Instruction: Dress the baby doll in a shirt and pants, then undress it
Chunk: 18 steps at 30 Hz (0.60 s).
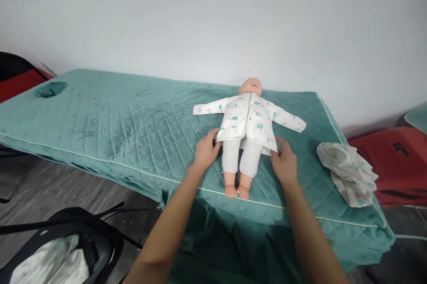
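Note:
A baby doll lies on its back on a teal quilted bed, head toward the wall, arms spread. It wears a white printed jacket and white trousers. My left hand pinches the jacket's lower left hem beside the doll's hip. My right hand grips the lower right hem on the other side. Both arms reach in from the near edge.
A crumpled printed garment lies on the bed's right end. Red stools stand at the right and far left. A black chair with white cloth on it is at the lower left. A white wall runs behind.

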Each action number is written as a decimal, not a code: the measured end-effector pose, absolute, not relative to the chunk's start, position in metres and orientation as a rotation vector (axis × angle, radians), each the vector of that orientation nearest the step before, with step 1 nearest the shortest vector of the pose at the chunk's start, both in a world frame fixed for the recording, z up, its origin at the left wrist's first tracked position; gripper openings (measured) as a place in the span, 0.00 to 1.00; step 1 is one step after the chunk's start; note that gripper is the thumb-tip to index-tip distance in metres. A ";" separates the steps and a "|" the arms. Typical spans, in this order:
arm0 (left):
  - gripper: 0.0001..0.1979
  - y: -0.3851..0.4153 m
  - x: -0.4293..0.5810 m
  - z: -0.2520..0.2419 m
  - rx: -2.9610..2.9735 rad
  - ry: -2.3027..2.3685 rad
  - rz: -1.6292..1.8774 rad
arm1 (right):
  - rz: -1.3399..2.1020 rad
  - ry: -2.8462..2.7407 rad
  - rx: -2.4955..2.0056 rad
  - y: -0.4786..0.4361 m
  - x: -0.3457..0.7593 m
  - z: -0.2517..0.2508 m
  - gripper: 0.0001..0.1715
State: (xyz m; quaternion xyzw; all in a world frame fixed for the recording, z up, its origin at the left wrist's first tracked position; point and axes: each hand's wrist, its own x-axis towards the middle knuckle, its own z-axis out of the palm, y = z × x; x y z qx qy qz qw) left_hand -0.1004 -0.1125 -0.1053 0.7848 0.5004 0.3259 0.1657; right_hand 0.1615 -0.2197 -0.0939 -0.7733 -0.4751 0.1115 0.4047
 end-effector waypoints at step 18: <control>0.17 -0.109 -0.097 -0.103 2.226 1.412 0.943 | 0.353 -1.180 -1.961 -0.227 0.159 -0.094 0.32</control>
